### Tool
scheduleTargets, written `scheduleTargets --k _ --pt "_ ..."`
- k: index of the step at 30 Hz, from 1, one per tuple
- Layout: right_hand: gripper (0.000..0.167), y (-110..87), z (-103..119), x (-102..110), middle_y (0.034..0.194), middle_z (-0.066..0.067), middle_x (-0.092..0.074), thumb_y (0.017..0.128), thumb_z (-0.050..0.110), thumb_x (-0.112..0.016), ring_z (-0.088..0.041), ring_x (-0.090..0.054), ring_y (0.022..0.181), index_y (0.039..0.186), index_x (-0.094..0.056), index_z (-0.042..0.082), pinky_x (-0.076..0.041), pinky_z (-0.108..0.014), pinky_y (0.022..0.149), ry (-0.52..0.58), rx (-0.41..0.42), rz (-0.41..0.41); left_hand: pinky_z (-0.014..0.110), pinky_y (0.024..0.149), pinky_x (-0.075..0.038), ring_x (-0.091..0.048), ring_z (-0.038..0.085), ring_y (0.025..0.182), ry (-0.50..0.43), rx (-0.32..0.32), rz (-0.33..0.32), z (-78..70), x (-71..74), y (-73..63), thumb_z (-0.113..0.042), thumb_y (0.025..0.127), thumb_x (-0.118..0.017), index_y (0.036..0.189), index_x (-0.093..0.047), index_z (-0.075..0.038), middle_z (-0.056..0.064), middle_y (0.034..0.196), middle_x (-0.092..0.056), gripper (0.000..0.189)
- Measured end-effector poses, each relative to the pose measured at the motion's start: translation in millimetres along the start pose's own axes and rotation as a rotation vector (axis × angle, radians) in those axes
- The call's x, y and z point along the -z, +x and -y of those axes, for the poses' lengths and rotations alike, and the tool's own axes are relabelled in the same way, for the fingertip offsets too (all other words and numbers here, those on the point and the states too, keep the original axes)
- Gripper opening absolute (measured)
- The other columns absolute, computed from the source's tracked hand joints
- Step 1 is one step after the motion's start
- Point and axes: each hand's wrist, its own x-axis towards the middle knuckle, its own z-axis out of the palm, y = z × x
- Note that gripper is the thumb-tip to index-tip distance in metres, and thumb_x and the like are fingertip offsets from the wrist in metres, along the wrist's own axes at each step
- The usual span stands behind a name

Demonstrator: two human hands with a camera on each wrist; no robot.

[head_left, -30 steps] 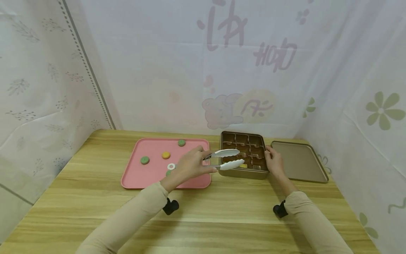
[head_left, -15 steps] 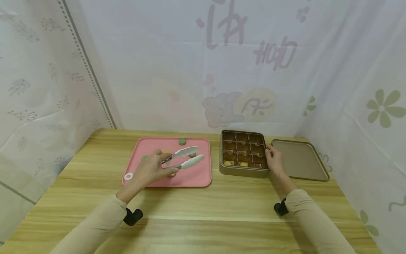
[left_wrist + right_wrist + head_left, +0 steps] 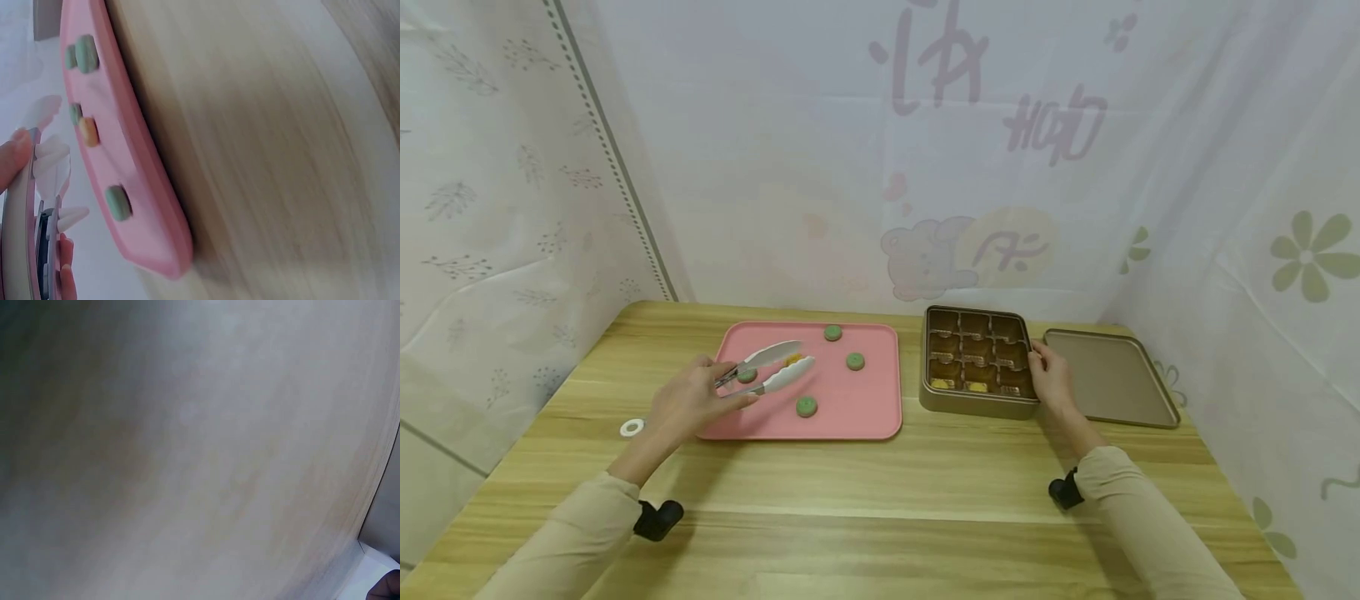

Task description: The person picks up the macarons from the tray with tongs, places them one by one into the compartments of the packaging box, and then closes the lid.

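My left hand (image 3: 688, 402) holds white-tipped tongs (image 3: 786, 372), their two arms spread apart with nothing between the tips. The tongs hover above the left part of a pink tray (image 3: 872, 417); their white end ring (image 3: 632, 427) shows behind the hand. Below the tips sits a yellow macaron (image 3: 793, 360), partly covered. Several green macarons (image 3: 807, 406) lie around it on the tray. My right hand (image 3: 1054, 381) grips the right side of a square bronze tin (image 3: 977, 406) with a divided brown insert. Yellow macarons (image 3: 977, 387) sit in two front compartments.
The tin's flat lid (image 3: 1112, 379) lies right of the tin, behind my right hand. A wooden table (image 3: 880, 517) bears everything, with a printed white curtain (image 3: 790, 167) close along its back and sides. The right wrist view shows mostly blurred tabletop.
My left hand has carried the spread tongs leftward from over the tin to above the tray's left part. The right hand has stayed at the tin's side.
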Motion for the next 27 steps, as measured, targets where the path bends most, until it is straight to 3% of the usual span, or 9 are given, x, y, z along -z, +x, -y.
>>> scheduleTargets --k 7,15,27 --pt "0.036 -1.6 2 1 0.102 -0.029 -0.062 0.099 0.008 -0.042 -0.035 -0.058 0.082 0.132 -0.050 -0.004 -0.045 -0.044 0.073 -0.010 -0.004 -0.008 0.029 0.048 -0.033 -0.046 0.019 0.066 0.024 0.024 0.008 8.3 0.5 0.9 -0.055 0.077 -0.069 0.124 -0.060 -0.003 0.014 0.095 -0.055 0.071" --pt "0.038 -2.5 5 4 0.116 -0.031 -0.058 0.101 0.010 -0.040 -0.041 -0.058 0.097 0.135 -0.047 -0.004 -0.044 -0.051 0.085 0.006 -0.027 0.027 0.029 0.048 -0.032 -0.044 0.019 0.068 0.055 0.019 0.023 10.9 -1.8 5.2 -0.051 0.077 -0.071 0.118 -0.062 -0.006 0.010 0.089 -0.052 0.062" --pt "0.037 -2.3 5 2 0.114 -0.031 -0.059 0.100 0.009 -0.042 -0.041 -0.059 0.095 0.134 -0.048 -0.004 -0.045 -0.051 0.084 0.009 -0.026 0.002 0.029 0.048 -0.031 -0.042 0.019 0.066 0.081 0.010 0.052 8.4 -3.4 10.3 -0.046 0.077 -0.073 0.114 -0.064 -0.007 0.008 0.084 -0.049 0.055"
